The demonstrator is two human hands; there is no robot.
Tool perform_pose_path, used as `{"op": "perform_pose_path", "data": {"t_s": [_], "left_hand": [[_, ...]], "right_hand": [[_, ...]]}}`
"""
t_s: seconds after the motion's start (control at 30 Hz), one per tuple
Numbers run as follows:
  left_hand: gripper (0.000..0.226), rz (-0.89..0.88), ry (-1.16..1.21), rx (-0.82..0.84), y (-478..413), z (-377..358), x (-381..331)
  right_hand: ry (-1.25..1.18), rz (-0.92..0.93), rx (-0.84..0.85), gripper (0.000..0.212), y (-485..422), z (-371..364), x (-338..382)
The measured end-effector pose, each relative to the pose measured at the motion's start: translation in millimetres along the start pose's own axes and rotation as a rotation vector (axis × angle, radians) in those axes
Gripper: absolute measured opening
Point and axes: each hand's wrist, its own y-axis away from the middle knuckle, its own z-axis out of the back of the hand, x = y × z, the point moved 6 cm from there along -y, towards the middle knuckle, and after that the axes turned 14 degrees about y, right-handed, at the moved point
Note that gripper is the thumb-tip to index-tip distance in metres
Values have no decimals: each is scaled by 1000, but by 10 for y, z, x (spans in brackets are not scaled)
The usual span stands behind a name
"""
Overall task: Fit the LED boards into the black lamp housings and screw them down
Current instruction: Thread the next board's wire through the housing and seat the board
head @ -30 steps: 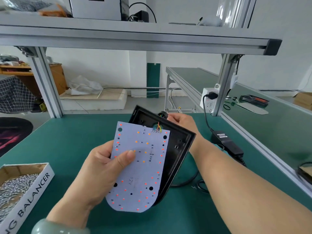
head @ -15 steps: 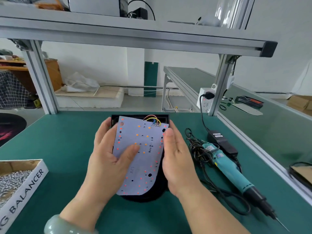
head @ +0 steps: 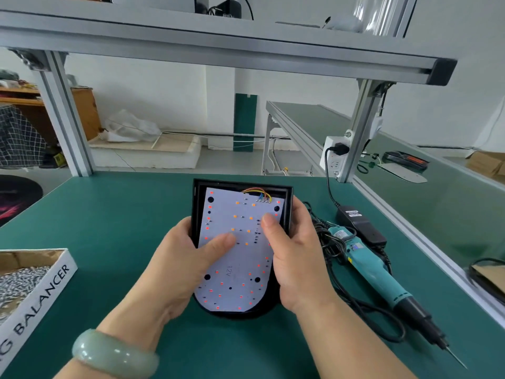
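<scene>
A black lamp housing lies flat on the green mat in front of me. A white LED board, dotted with red and orange LEDs and wired at its far edge, sits inside the housing. My left hand grips the housing's left side with its thumb pressing on the board. My right hand grips the right side, thumb on the board too. A teal electric screwdriver lies on the mat to the right, tip toward me.
A cardboard box of screws sits at the left edge. The black power adapter and tangled cable lie right of the housing. Aluminium frame posts stand at the bench's back corners, with a rail along the right edge.
The housing has gone from tilted up in the air to lying flat on the mat. The board has dropped into it, and both thumbs now press on the board.
</scene>
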Motion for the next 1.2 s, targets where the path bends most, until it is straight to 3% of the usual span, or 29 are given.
{"op": "perform_pose_path", "data": {"t_s": [0.17,0.33,0.4,0.5,0.57,0.63,0.77,0.9,0.97,1.07,1.13,1.2], "left_hand": [[44,-107,-92,-64,12,-50,-112],[35,-29,-192,179,72,-82,-72],[29,-81,-225,107,47,-63,-48],[16,-28,-76,-7,-8,-73,78],[13,-7,-104,11,-39,-81,145],[23,-12,-145,34,-51,-82,138],[35,-161,-151,-55,-45,-61,-6],[22,-310,-229,-293,-5,60,-174],[16,-326,-236,-273,1,49,-201],[19,-360,-235,-219,21,-26,-287],[31,-445,-262,-257,48,-75,-403],[25,-500,-260,-289,57,-108,-474]], "right_hand": [[-32,-6,13,38,-14,29,-7],[-190,-64,-53,21,-79,149,-40],[-215,-52,3,21,-67,118,-17],[-215,-60,55,21,-39,85,-24],[-183,-73,5,14,-45,128,-57],[-109,-69,-69,21,-46,197,-75],[35,23,-42,18,2,117,0],[113,105,5,13,39,27,86],[101,114,-26,5,19,63,108],[145,113,-65,11,20,94,106],[210,160,-36,8,37,59,141],[236,177,-25,7,47,42,150]]}}
